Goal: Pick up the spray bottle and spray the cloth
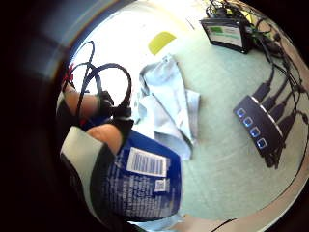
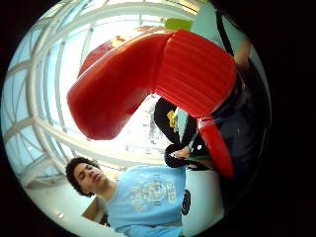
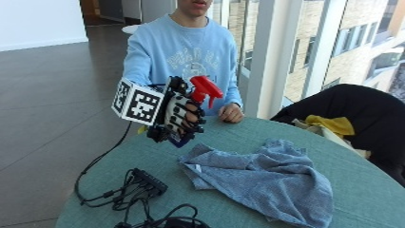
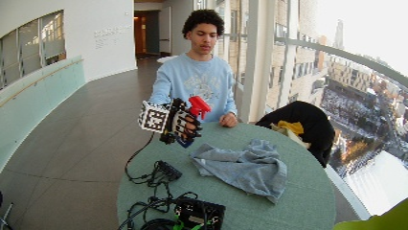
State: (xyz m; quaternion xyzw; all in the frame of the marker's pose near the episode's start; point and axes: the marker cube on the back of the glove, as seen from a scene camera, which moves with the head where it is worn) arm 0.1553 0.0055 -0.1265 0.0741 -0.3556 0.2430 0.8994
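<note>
My gloved right hand (image 3: 180,116) grips a spray bottle with a red trigger head (image 3: 204,90) and a dark blue body (image 1: 145,181), held in the air above the table's left side. The nozzle points toward the crumpled blue-grey cloth (image 3: 265,178), which lies spread on the green table (image 3: 354,171). In the thumb side palm view the red spray head (image 2: 148,74) fills the picture. In the little finger side palm view the bottle's label (image 1: 146,162) shows close by, with the cloth (image 1: 169,106) beyond it. The hand (image 4: 182,123) is up and left of the cloth (image 4: 245,165).
A black hub with cables (image 3: 149,180) lies on the table near its left edge. A black box with a green label (image 4: 199,212) sits at the front. A black bag with a yellow item (image 3: 354,118) rests beside the table. The person's bare hand (image 3: 231,113) rests on the far edge.
</note>
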